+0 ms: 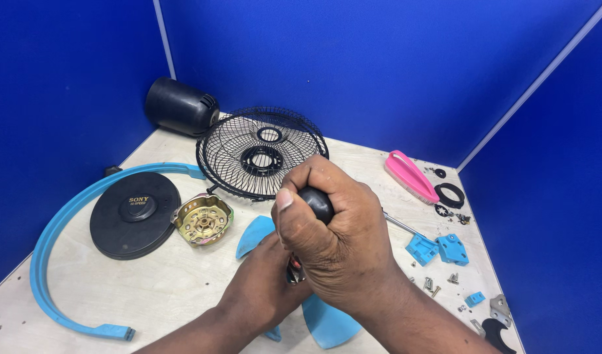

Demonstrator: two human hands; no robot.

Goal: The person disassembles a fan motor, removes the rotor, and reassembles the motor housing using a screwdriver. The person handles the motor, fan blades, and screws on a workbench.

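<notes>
Two hands work low in the middle of the table, close to its near edge. The right hand is clamped in a fist around a black tool handle, knuckles up. The left hand sits under and just behind it, pressed on a light blue fan blade; whether its fingers are curled shut is hidden by the right fist. A small metal part shows between the two hands.

Just beyond the fist stands a black wire fan guard, tilted up, with a black motor cover in the far left corner against the blue partition walls. A blue ring rim sweeps along the left edge, curving around a black round disc and a brass-coloured motor housing, which lie just beside each other.

On the right lie a pink brush, black washers, two blue brackets and loose screws crowded toward the right edge. Bare tabletop lies at the near left, inside the ring's curve.
</notes>
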